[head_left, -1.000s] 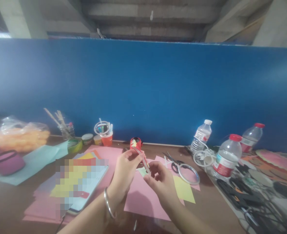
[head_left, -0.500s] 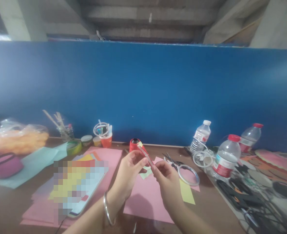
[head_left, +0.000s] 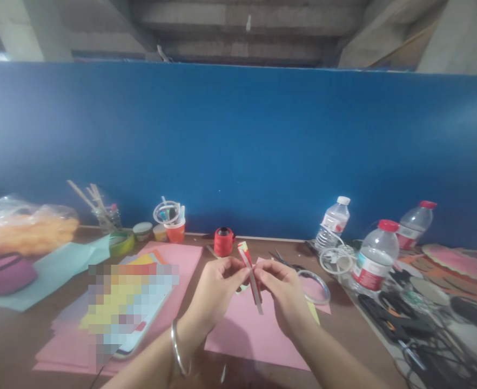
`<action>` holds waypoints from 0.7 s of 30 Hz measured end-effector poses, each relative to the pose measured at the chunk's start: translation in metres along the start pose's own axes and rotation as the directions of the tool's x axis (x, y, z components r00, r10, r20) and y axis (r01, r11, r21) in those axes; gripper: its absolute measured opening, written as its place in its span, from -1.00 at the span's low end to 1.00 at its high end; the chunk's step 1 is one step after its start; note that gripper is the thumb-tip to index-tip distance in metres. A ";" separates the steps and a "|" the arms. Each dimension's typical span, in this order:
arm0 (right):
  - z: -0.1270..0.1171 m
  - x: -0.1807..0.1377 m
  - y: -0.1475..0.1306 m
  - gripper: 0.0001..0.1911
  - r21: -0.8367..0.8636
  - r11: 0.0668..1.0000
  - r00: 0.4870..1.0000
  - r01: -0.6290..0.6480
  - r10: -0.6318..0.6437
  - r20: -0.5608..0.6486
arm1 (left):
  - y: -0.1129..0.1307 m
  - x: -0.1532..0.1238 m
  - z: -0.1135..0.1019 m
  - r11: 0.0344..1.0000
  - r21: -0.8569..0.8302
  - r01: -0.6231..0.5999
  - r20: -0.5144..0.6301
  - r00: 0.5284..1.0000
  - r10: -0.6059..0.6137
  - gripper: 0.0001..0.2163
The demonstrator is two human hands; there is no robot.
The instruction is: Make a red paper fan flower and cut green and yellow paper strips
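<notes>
Between both hands is a narrow red paper strip [head_left: 256, 284] with a pale band along its length and a yellowish patch at its top. It is held tilted above a pink sheet [head_left: 238, 340]. My left hand [head_left: 217, 281], with a silver bangle at the wrist, pinches it from the left. On the other side the thumb and fingers of my right hand [head_left: 281, 286] close on it. Behind the strip stands a red spool [head_left: 223, 242]. Partly hidden scissors [head_left: 284, 261] and a clear tape roll [head_left: 314, 287] lie beyond my right hand.
To the left, stacked coloured paper [head_left: 60, 348] bears a tablet-like device, partly pixelated. A red cup [head_left: 175, 232] of pens stands at the back. Plastic bottles [head_left: 375, 258] and tangled black cables [head_left: 420, 346] occupy the right side. A blue partition [head_left: 238, 140] rises behind the table.
The strip has turned more upright, and its lower end now shows below the fingers. My right hand has shifted its grip upward along it, while the left stays close by.
</notes>
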State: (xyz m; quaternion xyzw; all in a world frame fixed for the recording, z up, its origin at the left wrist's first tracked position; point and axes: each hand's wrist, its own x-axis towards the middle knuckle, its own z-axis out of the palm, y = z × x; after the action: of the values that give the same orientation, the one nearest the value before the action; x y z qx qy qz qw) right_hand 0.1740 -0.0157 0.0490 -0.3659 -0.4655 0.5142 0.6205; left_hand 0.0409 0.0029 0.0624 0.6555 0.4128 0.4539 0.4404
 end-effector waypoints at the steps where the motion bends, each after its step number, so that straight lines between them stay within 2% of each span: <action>1: 0.000 0.000 -0.001 -0.88 0.001 1.000 1.000 -0.002 0.002 -0.002 | 0.000 -0.001 0.000 1.000 0.011 -0.004 -0.003 1.000 0.004 -0.83; 6: 0.001 0.000 -0.004 -0.87 -0.070 0.998 0.999 0.002 -0.005 -0.044 | 0.008 -0.004 0.001 0.993 0.114 -0.025 0.000 1.000 0.025 -0.90; 10: -0.002 0.000 -0.002 -0.88 -0.243 0.969 0.996 0.038 -0.057 -0.070 | 0.011 -0.005 -0.002 0.980 0.193 -0.052 0.045 0.998 0.044 -0.88; 12: -0.004 0.001 -0.001 -0.87 -0.270 0.960 0.996 0.067 -0.080 -0.037 | 0.010 -0.003 -0.004 0.984 0.172 -0.036 0.077 0.997 0.023 -0.88; 16: -0.005 0.001 0.000 -0.75 -0.213 0.970 0.993 0.119 -0.121 0.006 | 0.008 0.000 -0.006 0.997 0.076 0.006 0.097 0.995 -0.013 -0.88; 18: -0.004 -0.001 -0.002 -0.82 -0.241 0.963 0.993 0.117 -0.120 0.001 | 0.008 0.000 -0.006 0.996 0.089 0.009 0.079 0.997 -0.016 -0.87; 21: -0.002 -0.003 -0.007 -0.91 -0.398 0.911 0.990 0.110 -0.134 -0.033 | 0.008 -0.002 -0.005 0.985 0.169 -0.020 0.046 0.999 0.012 -0.86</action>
State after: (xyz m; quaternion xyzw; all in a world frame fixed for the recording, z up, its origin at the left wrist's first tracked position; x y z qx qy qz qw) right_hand 0.1783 -0.0201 0.0543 -0.4690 -0.5628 0.3590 0.5783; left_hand 0.0364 0.0005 0.0705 0.7039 0.4345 0.4058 0.3888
